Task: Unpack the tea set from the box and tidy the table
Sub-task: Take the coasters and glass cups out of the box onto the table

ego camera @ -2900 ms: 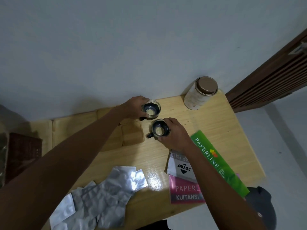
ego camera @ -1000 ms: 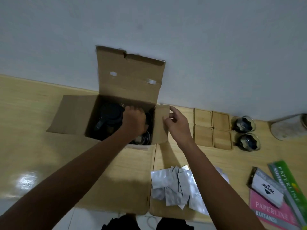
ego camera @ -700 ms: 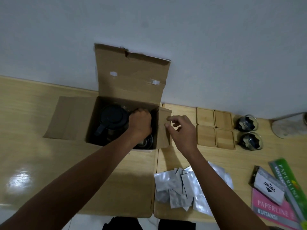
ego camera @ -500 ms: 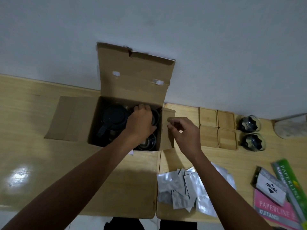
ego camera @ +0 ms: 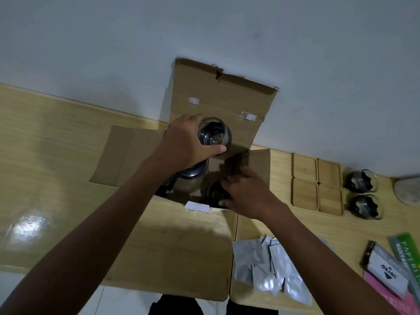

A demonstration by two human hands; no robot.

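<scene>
An open cardboard box (ego camera: pixel 218 103) stands against the wall on the wooden table. My left hand (ego camera: pixel 186 142) holds a glass cup (ego camera: pixel 214 135) lifted above the box. My right hand (ego camera: pixel 247 193) reaches into the box's right side and touches another glass cup (ego camera: pixel 216 192) there; the grip is partly hidden. A glass teapot with a dark lid (ego camera: pixel 193 178) sits inside the box under my left hand. Two glass cups (ego camera: pixel 361 180) (ego camera: pixel 366 206) stand on the table to the right, beside several wooden coasters (ego camera: pixel 317 184).
Silver foil packets (ego camera: pixel 268 264) lie in a heap near the front edge. Stationery packs (ego camera: pixel 391 271) lie at the far right. A pale jar (ego camera: pixel 409 189) sits at the right edge. The box's flaps (ego camera: pixel 122 153) spread left and front.
The view swung from the table's right end to the box. My left hand went into the box and came up with a glass cup. My right hand moved from the flap into the box.
</scene>
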